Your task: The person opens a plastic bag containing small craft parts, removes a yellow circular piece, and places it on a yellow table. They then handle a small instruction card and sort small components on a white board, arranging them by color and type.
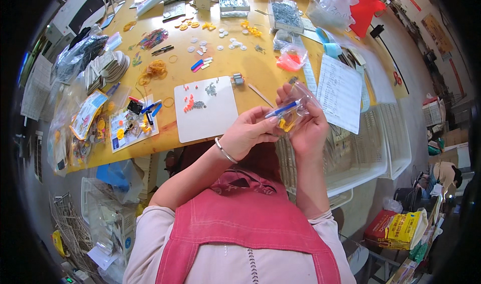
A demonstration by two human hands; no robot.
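- head view, looking down: i see both of my hands raised together above the near edge of a yellow worktop [235,58], over my pink apron [240,229].
- my right hand [308,126] is closed around a small clear plastic bag [295,108], fingers curled up its far side, holding it upright at the front edge of the worktop.
- my left hand [248,131] is pinched shut at the bag's mouth, thumb and fingertips gripping a blue stick-like piece [281,109] that lies partly inside the bag; a silver bangle [224,151] circles that wrist.
- inside the bag, small yellow parts [286,126] sit near the bottom.
- just left of my hands, a white square board [205,116] lies flat on the worktop with little orange bits [188,103] and grey bits [211,89] scattered on it.
- further left, a printed card [133,126] carries mixed small parts in blue, red and yellow.
- right of my hands, a white printed sheet [340,91] lies on the worktop, and a white slotted tray [361,153] sits below it, off the edge.
- farther back, white discs [220,41], orange rubber bands [156,69] and a bag of red pieces [292,59] are spread about.
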